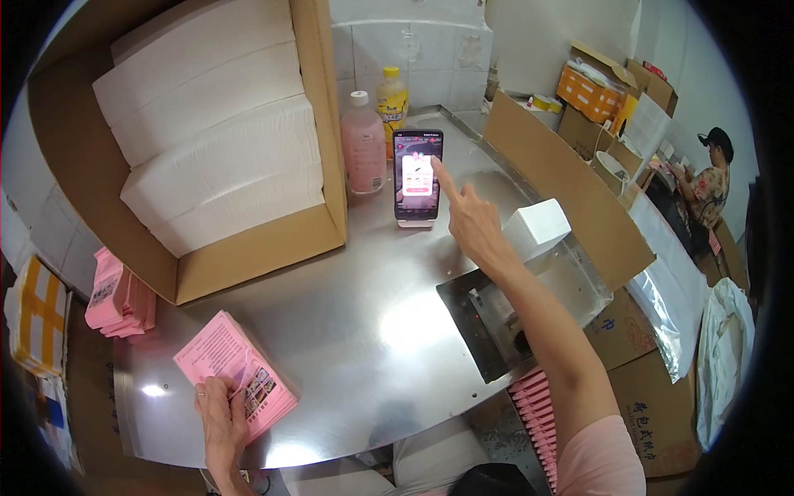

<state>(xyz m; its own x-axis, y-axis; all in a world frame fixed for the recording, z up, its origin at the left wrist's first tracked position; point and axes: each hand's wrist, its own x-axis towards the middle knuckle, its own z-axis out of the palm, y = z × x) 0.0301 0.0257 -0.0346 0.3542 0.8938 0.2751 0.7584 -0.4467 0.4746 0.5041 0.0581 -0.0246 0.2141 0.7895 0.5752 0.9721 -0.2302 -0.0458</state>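
My left hand point(219, 413) is closed on the near left part of a stack of pink printed bags point(236, 355) lying on the metal table. Its fingers bend over the top bag. My right arm reaches across the table, and my right hand point(475, 219) points with its index finger stretched out and holds nothing. The fingertip is at the right side of the screen of a phone point(418, 186), which stands upright on a small stand point(415, 223). A bright pop-up panel shows on the screen.
A large cardboard box point(248, 269) of white tissue stacks stands at the left, beside more pink bags point(120, 298). Behind the phone are a pink bottle point(364, 149) and a yellow bottle point(392, 103). A white box point(542, 225) adjoins a recessed metal tray point(571, 273). Another person point(707, 186) sits far right.
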